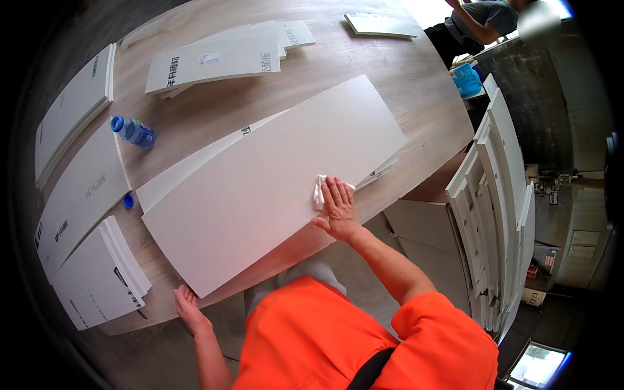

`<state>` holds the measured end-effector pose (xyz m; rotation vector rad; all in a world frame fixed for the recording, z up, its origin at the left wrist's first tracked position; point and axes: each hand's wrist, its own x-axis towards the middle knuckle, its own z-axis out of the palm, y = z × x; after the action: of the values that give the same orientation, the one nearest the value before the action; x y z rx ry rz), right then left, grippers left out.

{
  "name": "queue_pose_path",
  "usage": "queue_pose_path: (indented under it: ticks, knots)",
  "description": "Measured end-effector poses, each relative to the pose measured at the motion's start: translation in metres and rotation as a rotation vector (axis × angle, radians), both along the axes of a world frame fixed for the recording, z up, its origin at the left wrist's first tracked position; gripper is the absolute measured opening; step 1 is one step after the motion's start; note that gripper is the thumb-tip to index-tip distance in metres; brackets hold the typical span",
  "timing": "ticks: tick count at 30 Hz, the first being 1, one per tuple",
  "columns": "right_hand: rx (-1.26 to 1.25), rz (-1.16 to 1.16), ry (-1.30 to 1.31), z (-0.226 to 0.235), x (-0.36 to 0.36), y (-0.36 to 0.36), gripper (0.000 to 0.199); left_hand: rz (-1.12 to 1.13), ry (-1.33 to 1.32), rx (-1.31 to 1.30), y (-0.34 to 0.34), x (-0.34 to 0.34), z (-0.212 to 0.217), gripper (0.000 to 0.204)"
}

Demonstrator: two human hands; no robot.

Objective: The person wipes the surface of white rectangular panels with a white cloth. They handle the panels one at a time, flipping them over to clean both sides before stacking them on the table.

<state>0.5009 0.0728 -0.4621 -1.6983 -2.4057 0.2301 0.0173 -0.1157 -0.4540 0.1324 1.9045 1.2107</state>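
The hands are well apart: the right hand [339, 211] lies flat over a white cloth [318, 195] near the closest long edge of the white panel [273, 175], while the left hand [190, 312] is at its near corner, grip unclear. Ahead of both, open tabletop [299, 84] separates the panel's far edge from stacked boards [234, 62].

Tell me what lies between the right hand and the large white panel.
In the head view, a crumpled white cloth lies between the fingers of the right hand and the large white panel.
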Motion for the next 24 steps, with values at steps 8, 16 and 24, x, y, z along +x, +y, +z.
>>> queue_pose_path:
  ticks: [8, 16, 24]
  knots:
    - [0.028, -0.597, -0.012, -0.019, 0.197, 0.125, 0.104, -0.856, 1.185, 0.181, 0.182, 0.096, 0.014, 0.059]
    - [-0.105, 0.005, 0.032, 0.017, 0.044, 0.092, 0.108, -0.957, 1.482, 0.009, 0.216, 0.124, -0.001, 0.075]
    - [-0.151, -0.341, -0.074, 0.014, 0.119, 0.343, 0.111, -0.995, 1.531, -0.020, 0.231, 0.133, 0.009, 0.074]
